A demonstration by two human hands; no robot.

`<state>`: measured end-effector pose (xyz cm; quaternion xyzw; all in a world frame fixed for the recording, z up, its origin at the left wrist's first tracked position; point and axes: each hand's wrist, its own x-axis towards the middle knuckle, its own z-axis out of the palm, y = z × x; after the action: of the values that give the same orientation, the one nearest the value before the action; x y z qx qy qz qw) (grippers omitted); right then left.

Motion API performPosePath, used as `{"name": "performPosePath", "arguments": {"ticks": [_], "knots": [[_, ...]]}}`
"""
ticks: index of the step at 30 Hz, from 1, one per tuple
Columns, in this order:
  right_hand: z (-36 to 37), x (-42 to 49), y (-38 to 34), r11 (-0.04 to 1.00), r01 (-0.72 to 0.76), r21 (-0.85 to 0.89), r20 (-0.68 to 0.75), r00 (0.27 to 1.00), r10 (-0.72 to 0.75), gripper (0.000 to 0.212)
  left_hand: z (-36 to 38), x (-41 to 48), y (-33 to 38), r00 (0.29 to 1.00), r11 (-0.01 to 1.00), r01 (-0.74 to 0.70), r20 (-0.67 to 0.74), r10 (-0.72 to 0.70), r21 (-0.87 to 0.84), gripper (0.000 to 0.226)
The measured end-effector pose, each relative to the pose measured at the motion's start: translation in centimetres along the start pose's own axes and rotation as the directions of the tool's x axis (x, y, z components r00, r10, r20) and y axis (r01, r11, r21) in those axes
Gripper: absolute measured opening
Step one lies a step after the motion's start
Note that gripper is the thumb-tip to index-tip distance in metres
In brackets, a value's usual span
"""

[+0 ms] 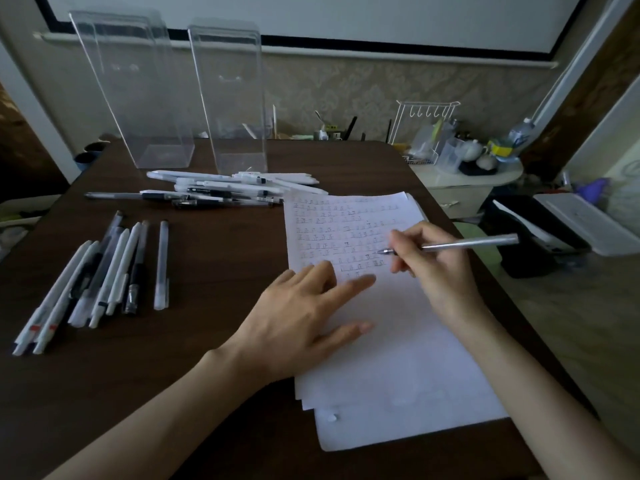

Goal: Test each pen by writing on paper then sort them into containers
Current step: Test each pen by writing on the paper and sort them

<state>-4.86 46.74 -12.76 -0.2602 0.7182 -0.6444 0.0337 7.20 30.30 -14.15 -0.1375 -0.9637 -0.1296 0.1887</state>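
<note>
The left container [138, 98] and right container [232, 98], both clear, stood upright at the back of the dark table [214, 258]; whether anything lay inside, I couldn't tell. A pile of pens [225, 188] sat before them. The right hand [433, 261] gripped a silver pen [467, 243], tip at the paper [398, 348]; the left hand [304, 317] lay flat, fingers spread, on the sheet

No legible text, rows of handwritten marks on the paper [391, 341] — unreadable (too small)
</note>
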Motion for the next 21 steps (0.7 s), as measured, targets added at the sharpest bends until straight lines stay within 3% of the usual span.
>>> {"name": "performPosePath", "arguments": {"ticks": [2, 7, 21], "knots": [[0.3, -0.1, 0.7, 0.994, -0.012, -0.113, 0.013, 1.000, 0.014, 0.025, 0.5, -0.3, 0.2, 0.996, 0.998, -0.040, 0.077, 0.036, 0.048, 0.058], [0.5, 0.8, 1.1, 0.959, -0.072, -0.274, -0.016, 0.997, 0.071, 0.034, 0.9, -0.2, 0.4, 0.990, 0.997, -0.073, 0.121, 0.069, 0.034, 0.051], [0.8, 0.9, 1.8, 0.951, -0.028, -0.308, 0.000, 1.000, 0.029, 0.034, 1.5, 0.0, 2.0, 0.996, 0.998, 0.019, 0.089, -0.025, 0.066, 0.047]]}}
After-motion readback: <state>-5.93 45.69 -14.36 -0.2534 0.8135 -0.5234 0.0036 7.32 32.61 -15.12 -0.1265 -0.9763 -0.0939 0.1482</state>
